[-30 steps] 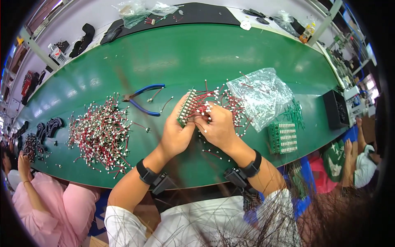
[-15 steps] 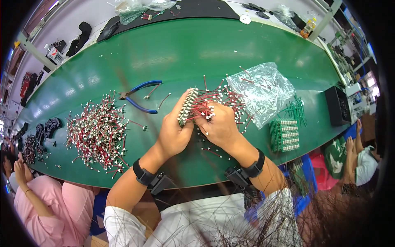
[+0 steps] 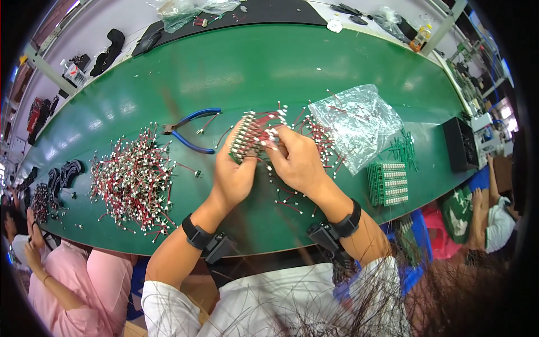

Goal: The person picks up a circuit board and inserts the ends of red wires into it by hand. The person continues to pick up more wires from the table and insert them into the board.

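The left hand (image 3: 233,177) has its grip around a green circuit-board strip (image 3: 242,135) above the table (image 3: 269,67), many red-wired leads (image 3: 263,133) already along it; loose leads (image 3: 321,140) remain beyond. The right hand's (image 3: 301,160) grip pinches the red-wired leads, its fingers hiding any unfilled sockets.

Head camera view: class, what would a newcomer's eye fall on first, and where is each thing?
Probably the big heap of white-tipped red wires on the left of the green table. At the centre, the left hand holds a green-and-white connector board, while the right hand pinches loose-ended wires. Blue-handled pliers lie open, farther back, between heap and left hand.
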